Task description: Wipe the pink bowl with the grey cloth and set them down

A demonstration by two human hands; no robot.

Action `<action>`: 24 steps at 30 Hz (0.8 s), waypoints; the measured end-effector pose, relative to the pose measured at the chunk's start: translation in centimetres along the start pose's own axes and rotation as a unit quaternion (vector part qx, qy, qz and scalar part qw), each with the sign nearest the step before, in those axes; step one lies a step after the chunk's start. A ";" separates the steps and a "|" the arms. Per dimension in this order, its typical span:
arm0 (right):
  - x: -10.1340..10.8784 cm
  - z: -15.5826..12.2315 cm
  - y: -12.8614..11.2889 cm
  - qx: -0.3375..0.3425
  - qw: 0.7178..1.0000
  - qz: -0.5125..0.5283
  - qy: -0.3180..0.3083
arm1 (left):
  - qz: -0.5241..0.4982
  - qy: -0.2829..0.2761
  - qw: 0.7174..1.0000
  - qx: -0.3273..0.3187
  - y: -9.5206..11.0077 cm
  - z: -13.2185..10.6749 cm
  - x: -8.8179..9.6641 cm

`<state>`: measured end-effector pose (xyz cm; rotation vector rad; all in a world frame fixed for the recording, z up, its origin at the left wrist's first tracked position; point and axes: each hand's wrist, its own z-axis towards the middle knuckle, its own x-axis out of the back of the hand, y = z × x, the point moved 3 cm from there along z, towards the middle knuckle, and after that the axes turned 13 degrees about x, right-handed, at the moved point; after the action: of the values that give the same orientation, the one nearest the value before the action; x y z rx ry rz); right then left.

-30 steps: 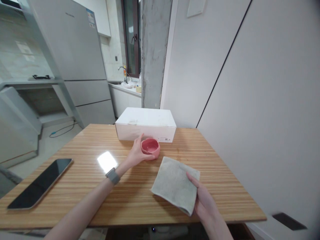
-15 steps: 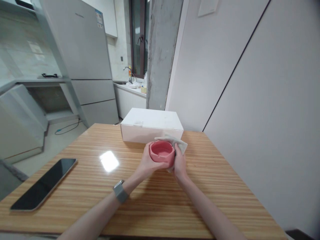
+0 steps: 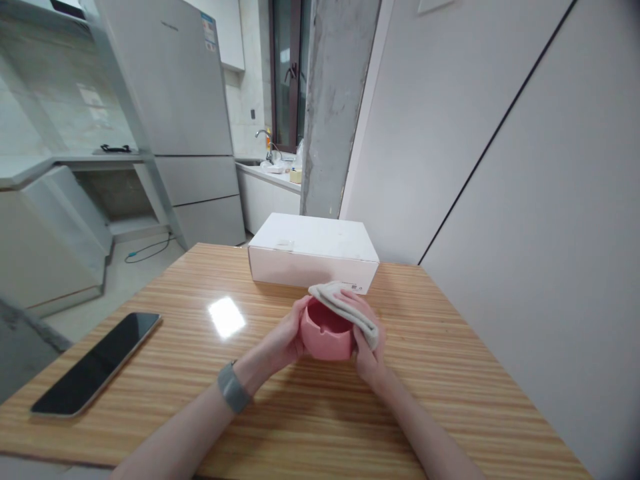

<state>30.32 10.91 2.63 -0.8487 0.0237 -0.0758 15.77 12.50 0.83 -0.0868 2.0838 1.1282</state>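
Observation:
A pink ashtray [image 3: 327,341] with a notched rim is tilted so its hollow faces me, above the wooden table [image 3: 450,380]. My left hand [image 3: 285,340] is closed around its left side. On the right, my right hand [image 3: 371,353] grips a folded light grey cloth [image 3: 345,308], which lies over the far right part of the ashtray's rim. Some of the right fingers spread over the top of the cloth, while the thumb is near the ashtray's right side. The far side of the ashtray is hidden.
A white cardboard box [image 3: 313,260] stands just beyond my hands at the table's back edge. A dark smartphone [image 3: 97,367] lies at the left. Behind are a fridge [image 3: 195,100], a sink tap [image 3: 267,141] and, to the right, a pale wall [image 3: 540,220].
The ashtray has tipped over and come slightly lower. My right hand has brought the cloth from behind its right side up over the rim. The view has shifted a little.

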 end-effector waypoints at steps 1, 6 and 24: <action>-0.2 0.1 -0.7 0.077 0.991 -0.045 -0.096 | 0.013 0.020 1.000 -0.015 0.3 0.1 0.2; -2.0 -0.6 -1.7 0.295 0.873 -0.176 -0.347 | 0.165 0.190 0.959 -0.132 1.7 -0.1 1.6; -1.5 -0.2 0.2 0.310 0.876 -0.247 -0.273 | 0.000 0.022 0.992 -0.121 0.1 -0.6 -1.0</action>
<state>28.82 11.00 2.30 -0.1871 -0.7226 -0.3047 16.06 11.79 1.71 -0.2296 1.9752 1.3858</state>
